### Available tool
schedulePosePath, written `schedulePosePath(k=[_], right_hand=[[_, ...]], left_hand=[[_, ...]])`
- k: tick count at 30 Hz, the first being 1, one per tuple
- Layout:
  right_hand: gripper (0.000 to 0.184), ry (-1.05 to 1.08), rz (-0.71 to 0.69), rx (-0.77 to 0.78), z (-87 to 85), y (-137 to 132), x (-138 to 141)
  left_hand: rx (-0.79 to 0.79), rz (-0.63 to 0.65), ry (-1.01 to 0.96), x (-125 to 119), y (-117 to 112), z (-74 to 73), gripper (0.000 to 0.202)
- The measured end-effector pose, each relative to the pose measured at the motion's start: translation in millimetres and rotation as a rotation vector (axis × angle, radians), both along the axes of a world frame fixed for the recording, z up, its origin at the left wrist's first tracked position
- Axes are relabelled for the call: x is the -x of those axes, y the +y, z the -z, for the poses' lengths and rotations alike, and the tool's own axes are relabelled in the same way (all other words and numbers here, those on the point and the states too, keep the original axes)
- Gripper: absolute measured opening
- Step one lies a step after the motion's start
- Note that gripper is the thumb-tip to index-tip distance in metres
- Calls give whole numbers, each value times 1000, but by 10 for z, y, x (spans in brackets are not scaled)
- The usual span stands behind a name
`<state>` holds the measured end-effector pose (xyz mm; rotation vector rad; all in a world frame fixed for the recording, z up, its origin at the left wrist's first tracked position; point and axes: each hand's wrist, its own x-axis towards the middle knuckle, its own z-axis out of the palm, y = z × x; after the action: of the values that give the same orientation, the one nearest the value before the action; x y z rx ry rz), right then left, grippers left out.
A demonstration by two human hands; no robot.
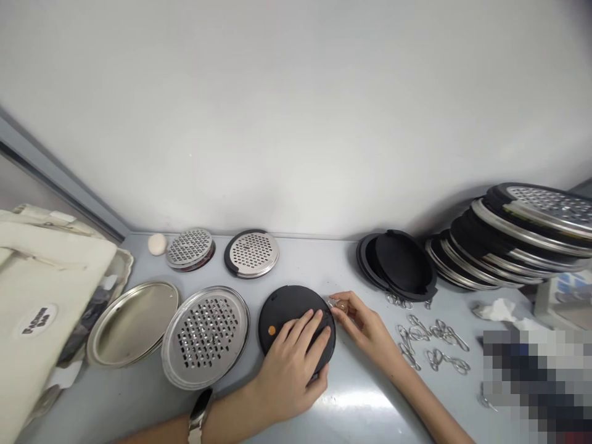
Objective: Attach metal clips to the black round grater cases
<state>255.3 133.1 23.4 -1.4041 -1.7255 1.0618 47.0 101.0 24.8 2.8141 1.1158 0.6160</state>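
Note:
My left hand [296, 364] grips a black round plastic cover [277, 308] on the table. Its fingers lie across the top, and the thumb is at the near right edge. A small orange dot shows on the cover. At the cover's right edge, my right hand [363, 324] pinches a small bent metal wire piece [338, 304] between thumb and fingertips. The fingers partly hide that wire. Just left of the cover lies a round metal grater plate [208, 336] with rows of holes.
Plain metal discs [134, 324] lie left. Farther back are a small grater disc [189, 248], a black-rimmed grater [253, 253] and a pale round object [157, 244]. Black covers [402, 265], loose wire pieces [419, 330] and a leaning grater stack [522, 240] occupy the right. A cream bag [50, 296] stands left.

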Motion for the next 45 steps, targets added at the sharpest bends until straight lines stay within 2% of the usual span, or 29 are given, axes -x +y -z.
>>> schedulePosePath(k=[20,30,37,45], right_hand=[[13,1,-31,-51,-43,-8,14],[24,63,-46,-12,-12,19,-3],[16,70,-38,-7,-28,17,6],[19,74,-8,-46,-101,9,5]], left_hand=[[19,9,9,5,-4,1,50],[22,13,7,6,-1,-1,50],[13,9,9,3,0,-2,50],[-10,11,6,12,-1,-8,50]])
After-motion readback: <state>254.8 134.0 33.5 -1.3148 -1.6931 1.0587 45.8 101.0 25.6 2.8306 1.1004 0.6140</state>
